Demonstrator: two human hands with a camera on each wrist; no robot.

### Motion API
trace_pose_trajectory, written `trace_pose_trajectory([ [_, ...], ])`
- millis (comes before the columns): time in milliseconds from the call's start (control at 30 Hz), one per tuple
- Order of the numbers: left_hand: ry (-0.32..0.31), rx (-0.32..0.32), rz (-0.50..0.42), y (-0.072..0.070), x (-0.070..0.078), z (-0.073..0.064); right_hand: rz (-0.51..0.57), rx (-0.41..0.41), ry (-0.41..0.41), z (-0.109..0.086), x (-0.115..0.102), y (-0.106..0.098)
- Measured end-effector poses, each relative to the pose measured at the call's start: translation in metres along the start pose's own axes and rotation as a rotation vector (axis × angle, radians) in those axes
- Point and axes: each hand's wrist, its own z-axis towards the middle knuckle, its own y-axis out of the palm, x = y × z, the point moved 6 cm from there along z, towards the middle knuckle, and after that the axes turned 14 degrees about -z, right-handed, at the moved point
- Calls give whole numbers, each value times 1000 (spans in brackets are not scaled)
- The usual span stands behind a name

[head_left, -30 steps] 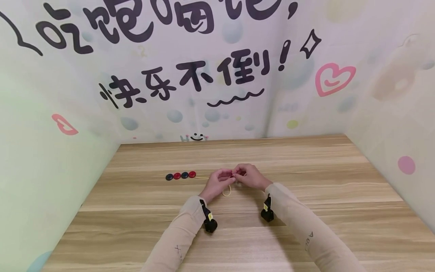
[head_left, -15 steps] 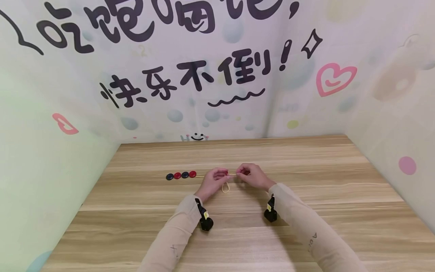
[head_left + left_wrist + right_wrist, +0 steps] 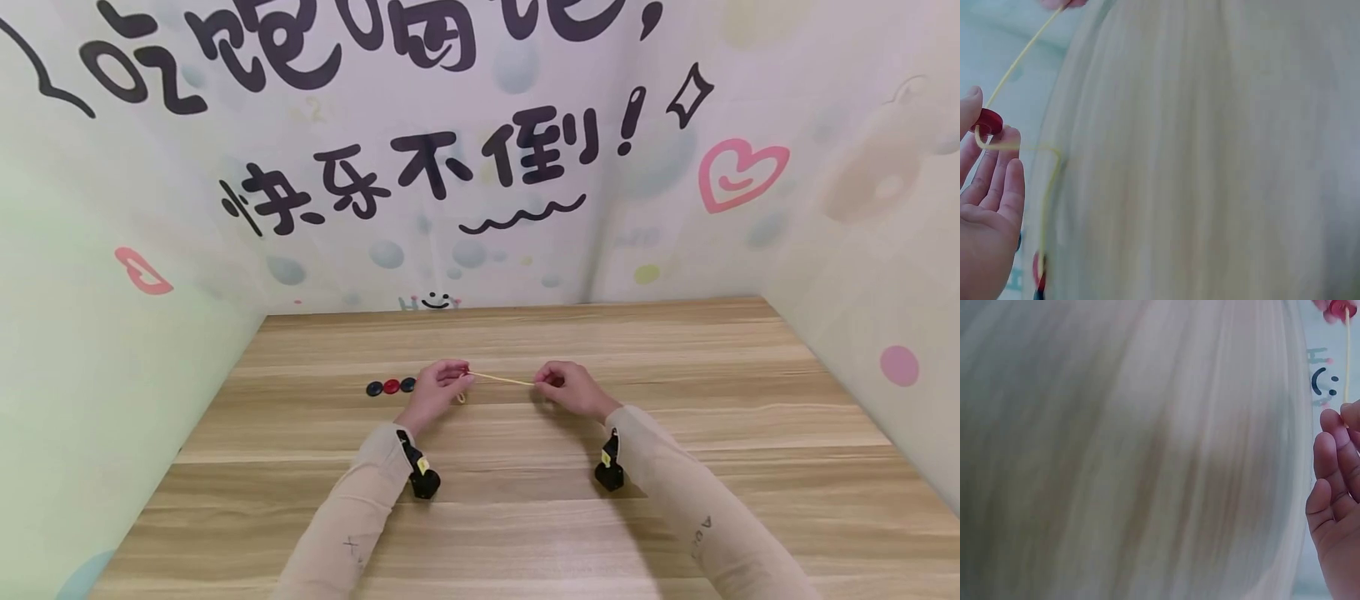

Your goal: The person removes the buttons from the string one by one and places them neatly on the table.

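My left hand (image 3: 433, 392) pinches a red button (image 3: 990, 120) between thumb and fingers. A thin yellow cord (image 3: 501, 379) passes through the button and stretches to my right hand (image 3: 576, 390), which pinches it between thumb and forefinger. From the button's other side the cord (image 3: 1050, 187) hangs slack and runs down to the buttons on the table. In the head view a dark button (image 3: 374, 388), a red button (image 3: 392, 387) and another dark button (image 3: 407, 385) lie in a row left of my left hand, which hides the row's right end.
The wooden table (image 3: 517, 517) reaches back to a white wall cloth (image 3: 337, 267) printed with dark characters. Side cloths (image 3: 862, 292) stand at both sides. A black camera (image 3: 425, 483) is strapped at my left wrist, another camera (image 3: 610, 475) at my right.
My left hand has slid leftward along the cord with the red button, while my right hand has moved slightly right. The stretch of cord between the hands has grown longer and the slack loop smaller.
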Motion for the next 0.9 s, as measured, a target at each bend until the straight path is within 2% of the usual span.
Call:
trace_pose_trajectory([
  [300, -8, 101, 19, -42, 4, -2, 12, -28, 27, -5, 5, -4],
  [667, 5, 153, 13, -70, 9, -4, -18, -20, 35, -12, 14, -8],
  [900, 21, 197, -1, -87, 11, -11, -19, -14, 43, -16, 22, -15],
])
